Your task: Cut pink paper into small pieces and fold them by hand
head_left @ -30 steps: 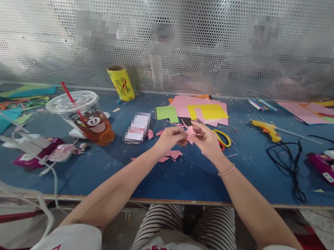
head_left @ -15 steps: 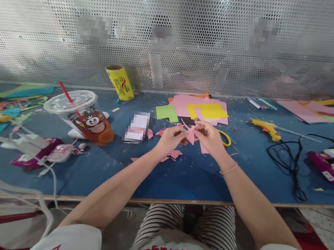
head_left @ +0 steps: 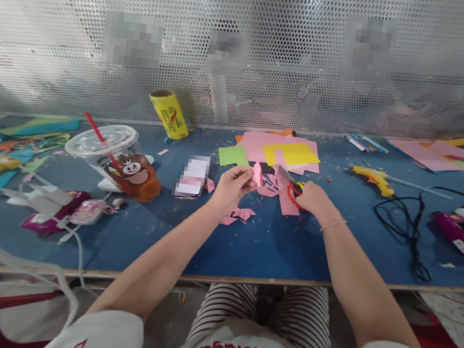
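Observation:
A small folded piece of pink paper [head_left: 258, 175] is pinched between the thumb and fingers of my left hand [head_left: 234, 186]. My right hand [head_left: 313, 199] is closed around the handles of a pair of scissors [head_left: 296, 190], which look red and yellow. The blades point left, toward the pink piece but apart from it. Below the blades lies a pink paper strip [head_left: 290, 202], and pink cuttings [head_left: 269, 186] are scattered between my hands. More folded pink scraps [head_left: 240, 214] rest on the table just below my left hand.
Behind my hands are stacked pink sheets [head_left: 249, 142], a yellow sheet [head_left: 293, 155] and a green square [head_left: 233, 156]. To the left stand a phone [head_left: 192, 177], a drink cup [head_left: 128, 174] and a yellow tube [head_left: 171, 116]. A glue gun [head_left: 373, 180] and black cable [head_left: 410, 239] lie right.
My right hand has let go of the pink paper, moved right and taken hold of the scissors from the table. My left hand still holds the pink piece, now slightly further left.

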`<state>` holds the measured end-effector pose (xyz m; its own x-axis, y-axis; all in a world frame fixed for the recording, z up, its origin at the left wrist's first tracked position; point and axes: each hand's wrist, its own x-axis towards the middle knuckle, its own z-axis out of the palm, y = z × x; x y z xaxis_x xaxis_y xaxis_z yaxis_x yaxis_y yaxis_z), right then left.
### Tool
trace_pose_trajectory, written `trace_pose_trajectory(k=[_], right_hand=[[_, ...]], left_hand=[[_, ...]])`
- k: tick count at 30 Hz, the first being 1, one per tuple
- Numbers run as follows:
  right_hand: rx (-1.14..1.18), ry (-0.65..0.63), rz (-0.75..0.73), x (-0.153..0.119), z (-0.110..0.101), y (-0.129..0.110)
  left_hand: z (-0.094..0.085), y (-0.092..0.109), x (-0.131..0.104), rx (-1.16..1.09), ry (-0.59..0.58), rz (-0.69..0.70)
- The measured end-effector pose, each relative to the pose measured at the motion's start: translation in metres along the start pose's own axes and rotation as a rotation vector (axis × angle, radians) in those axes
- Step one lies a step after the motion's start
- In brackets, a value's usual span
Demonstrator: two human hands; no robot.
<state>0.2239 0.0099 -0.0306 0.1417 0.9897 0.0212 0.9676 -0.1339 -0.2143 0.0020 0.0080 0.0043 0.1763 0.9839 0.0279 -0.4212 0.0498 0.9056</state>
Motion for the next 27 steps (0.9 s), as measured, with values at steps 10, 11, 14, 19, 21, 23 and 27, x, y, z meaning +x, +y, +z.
trace_pose_trajectory(k=[10, 11, 14, 19, 21, 23, 27], right_hand=[[0.375, 0.219, -0.058, -0.007, -0.013, -0.015], [0.433, 0.239, -0.076, -0.007, -0.014, -0.017], [0.669, 0.232, -0.111, -0.009, -0.013, -0.024], [1.171, 0.087, -0.299, -0.018, -0.005, -0.041], [1.202, 0.018, -0.357, -0.024, -0.005, -0.046], [1.213, -0.07, -0.402, -0.03, -0.006, -0.049], [1.103, -0.145, -0.443, -0.037, -0.013, -0.049]], left_hand=[[-0.001, 0.008, -0.003, -0.058, -0.021, 0.08], [-0.001, 0.007, -0.003, -0.042, 0.002, 0.091], [-0.001, 0.005, -0.001, -0.035, 0.023, 0.108], [0.001, 0.008, -0.003, -0.084, 0.026, 0.098], [0.001, 0.01, -0.005, -0.122, 0.035, 0.099], [0.001, 0.011, -0.006, -0.138, 0.038, 0.108], [0.001, 0.012, -0.005, -0.112, 0.045, 0.156]])
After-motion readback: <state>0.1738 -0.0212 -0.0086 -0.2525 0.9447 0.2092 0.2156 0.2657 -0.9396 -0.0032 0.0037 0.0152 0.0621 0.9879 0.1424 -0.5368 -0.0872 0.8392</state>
